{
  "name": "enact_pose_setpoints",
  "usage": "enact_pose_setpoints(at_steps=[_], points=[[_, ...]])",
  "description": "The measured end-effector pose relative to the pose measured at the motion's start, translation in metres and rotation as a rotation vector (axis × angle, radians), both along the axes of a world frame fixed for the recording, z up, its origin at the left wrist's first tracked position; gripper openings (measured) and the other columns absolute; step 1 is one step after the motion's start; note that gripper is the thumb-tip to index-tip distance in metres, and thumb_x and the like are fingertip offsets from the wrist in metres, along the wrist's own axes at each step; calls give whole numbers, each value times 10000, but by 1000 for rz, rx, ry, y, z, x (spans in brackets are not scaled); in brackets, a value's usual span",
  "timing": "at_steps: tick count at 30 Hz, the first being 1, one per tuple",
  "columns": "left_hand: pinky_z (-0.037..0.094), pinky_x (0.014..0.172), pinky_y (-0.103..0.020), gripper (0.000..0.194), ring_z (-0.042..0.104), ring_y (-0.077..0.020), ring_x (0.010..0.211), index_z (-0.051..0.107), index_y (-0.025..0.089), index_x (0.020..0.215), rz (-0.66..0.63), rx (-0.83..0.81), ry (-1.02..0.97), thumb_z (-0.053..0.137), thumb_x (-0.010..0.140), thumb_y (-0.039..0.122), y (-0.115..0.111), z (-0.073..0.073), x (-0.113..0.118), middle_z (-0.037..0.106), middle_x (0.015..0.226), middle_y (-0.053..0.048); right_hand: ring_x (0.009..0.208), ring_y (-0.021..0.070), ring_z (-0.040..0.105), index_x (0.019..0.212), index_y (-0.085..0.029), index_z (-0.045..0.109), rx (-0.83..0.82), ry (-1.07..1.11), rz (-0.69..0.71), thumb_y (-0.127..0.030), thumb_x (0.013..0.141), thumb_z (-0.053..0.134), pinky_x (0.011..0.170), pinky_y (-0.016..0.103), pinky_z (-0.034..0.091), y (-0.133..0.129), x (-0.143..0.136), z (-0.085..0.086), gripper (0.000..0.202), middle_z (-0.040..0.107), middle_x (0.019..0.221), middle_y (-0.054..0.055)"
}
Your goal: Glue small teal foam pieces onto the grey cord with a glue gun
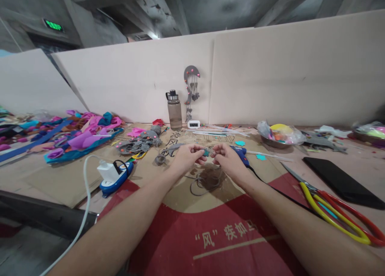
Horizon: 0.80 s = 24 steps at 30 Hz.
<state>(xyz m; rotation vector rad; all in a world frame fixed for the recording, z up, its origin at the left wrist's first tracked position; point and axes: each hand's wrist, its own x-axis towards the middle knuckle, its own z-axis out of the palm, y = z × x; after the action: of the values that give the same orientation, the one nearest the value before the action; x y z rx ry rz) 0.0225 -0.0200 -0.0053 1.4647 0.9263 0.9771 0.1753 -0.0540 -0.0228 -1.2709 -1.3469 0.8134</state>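
Above the middle of the cardboard, my left hand (190,156) pinches a small teal felt piece (206,152) between its fingertips. My right hand (224,158) is close beside it, fingers curled and pressed together; what they hold, if anything, is too small to make out. Below both hands lies a loose grey cord (201,184) in loops. A blue hot glue gun (243,155) rests just right of my right hand, partly hidden by it. Two flat turquoise felt shapes (240,143) lie near the gun.
Scissors (325,206) and a black phone (343,182) lie right. A power strip (116,178) with a plugged-in charger sits left. Grey felt pieces (140,143), a bottle (175,111), a small clock (193,124) and a bowl (278,139) stand farther back, before an upright board (258,75).
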Motion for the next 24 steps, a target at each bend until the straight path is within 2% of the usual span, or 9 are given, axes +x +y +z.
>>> enact_pose_setpoints(at_steps=[6,9,12,15,18,24], points=[[518,576,-227,112,631,-106,563,609,72,847,-5,-40,-87,582,740,51,-5,5,1,652,660,-42,648,119,510,903,-210,473,22,26,26,-302,703,559,570,274,483,-4,-3,3,236,510,815,-9],[518,593,-230,115,630,-101,566,611,79,838,-37,-38,-104,598,724,61,-4,3,0,654,680,-42,662,122,527,912,-207,479,50,-36,11,-359,756,550,574,272,480,-5,-2,3,229,532,856,7],[510,565,-225,76,630,-110,574,614,84,796,-46,-19,-83,621,724,106,-2,1,-1,648,661,-44,689,128,544,911,-196,495,158,-150,-25,-385,807,520,628,281,470,-8,-3,6,217,560,859,19],[482,507,-206,83,603,-100,529,624,90,774,-62,22,-28,636,735,162,-1,-2,-2,642,619,-41,692,136,548,910,-188,518,224,-279,-52,-351,783,574,638,279,447,-12,-3,10,214,584,835,21],[466,494,-194,106,574,-79,488,640,96,784,-115,29,-6,641,748,196,1,-4,-3,649,610,-38,674,140,547,852,-188,557,250,-386,-76,-275,783,562,630,278,426,-14,-2,12,111,605,784,16],[483,536,-207,118,591,-84,515,648,96,788,-157,-38,-28,654,755,210,1,-5,-2,663,632,-47,675,145,552,785,-189,591,250,-405,-119,-251,815,521,643,277,411,-13,3,12,98,633,739,13]])
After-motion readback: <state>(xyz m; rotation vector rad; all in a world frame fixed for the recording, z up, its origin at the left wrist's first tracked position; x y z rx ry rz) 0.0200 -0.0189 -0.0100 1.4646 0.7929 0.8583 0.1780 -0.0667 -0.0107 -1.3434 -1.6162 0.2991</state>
